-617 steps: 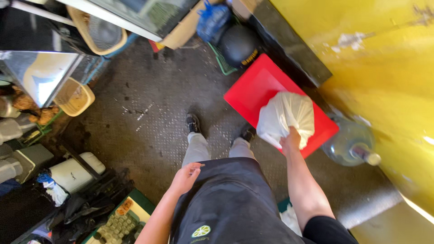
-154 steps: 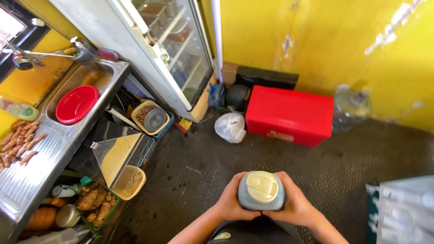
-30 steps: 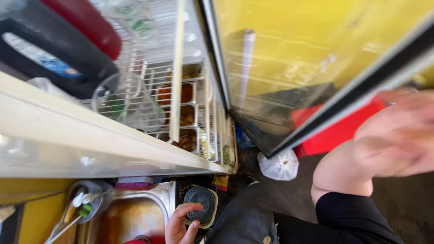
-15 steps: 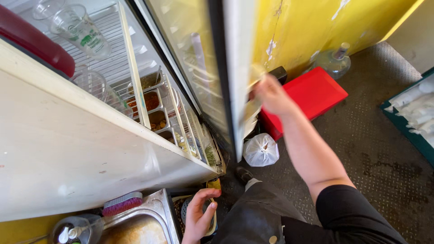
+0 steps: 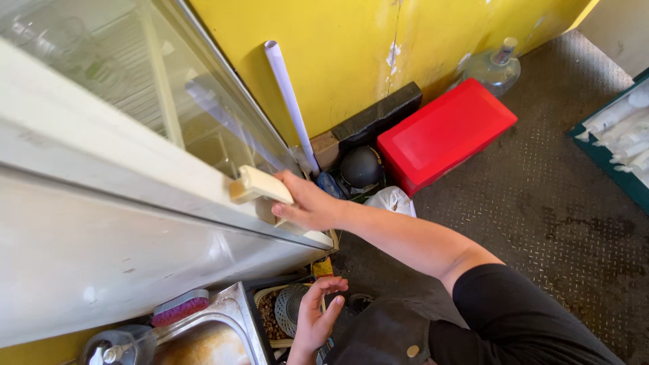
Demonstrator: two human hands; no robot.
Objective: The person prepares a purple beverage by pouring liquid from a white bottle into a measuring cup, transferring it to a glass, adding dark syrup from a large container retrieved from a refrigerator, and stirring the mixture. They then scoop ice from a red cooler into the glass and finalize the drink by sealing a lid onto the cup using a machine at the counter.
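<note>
My right hand (image 5: 305,203) grips the cream handle (image 5: 260,185) on the glass door (image 5: 182,101) of a white display fridge (image 5: 101,250). The door lies shut against the cabinet, with wire shelves dimly visible behind the glass. My left hand (image 5: 316,318) hangs low by my waist, fingers spread, holding nothing, just above a grey strainer (image 5: 292,307) in a small basket.
A red box (image 5: 443,132) sits on the dark patterned floor by the yellow wall, with a clear water jug (image 5: 497,64), a black round object (image 5: 360,166), a white bag (image 5: 394,200) and a white pipe (image 5: 291,101). A steel sink (image 5: 203,338) with a pink brush (image 5: 179,307) lies below.
The fridge door swung from open to shut, my right hand on its edge then on the handle. The view dropped lower toward the floor.
</note>
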